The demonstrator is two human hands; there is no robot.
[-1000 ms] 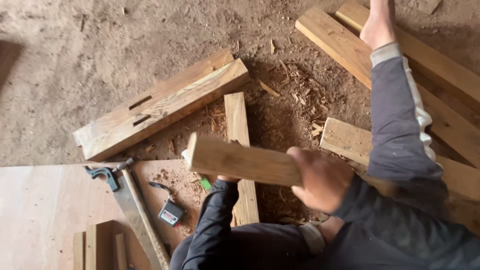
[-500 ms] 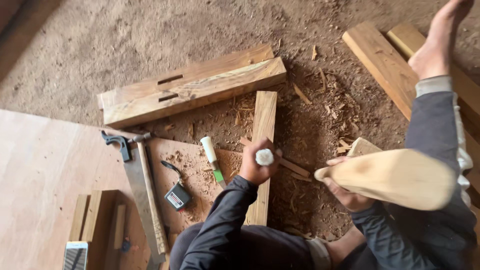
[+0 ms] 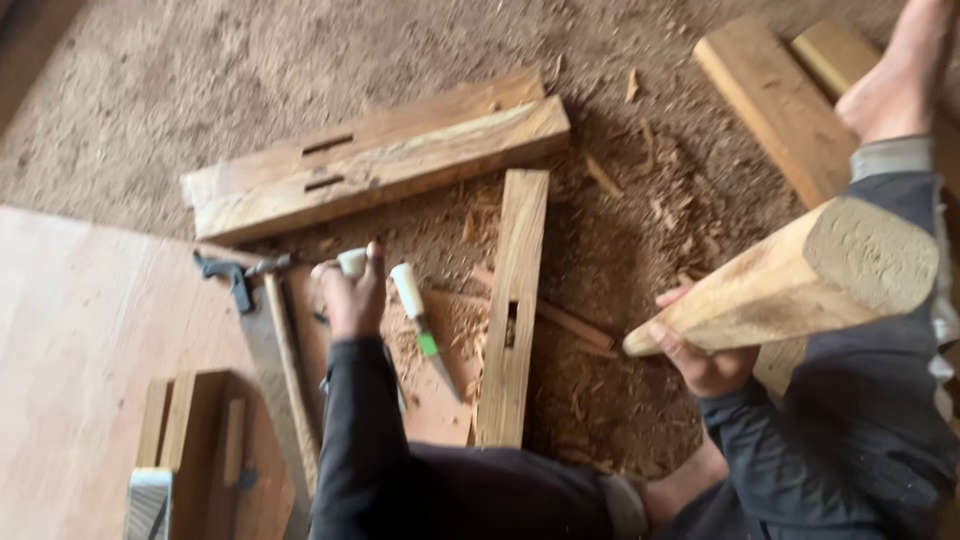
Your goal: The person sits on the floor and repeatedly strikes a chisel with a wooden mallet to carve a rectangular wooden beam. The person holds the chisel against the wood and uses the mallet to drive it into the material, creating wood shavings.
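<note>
Head view: left hand (image 3: 352, 300) fingers clamp a white-handled chisel (image 3: 352, 263); right hand (image 3: 700, 362) fingers clamp a wooden mallet (image 3: 790, 285).

The slotted plank (image 3: 512, 310) lies straight ahead on the ground with the chisel (image 3: 422, 325) just left of it, the hammer (image 3: 268, 300) farther left, the two long beams (image 3: 375, 160) crosswise beyond them — and two more planks (image 3: 775, 95) off to the right.

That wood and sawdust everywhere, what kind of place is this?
Probably a simple woodworking spot on a dirt floor. Wood shavings lie around a slotted beam, a hammer and chisel lie nearby, and the right hand holds a wooden mallet.
</note>
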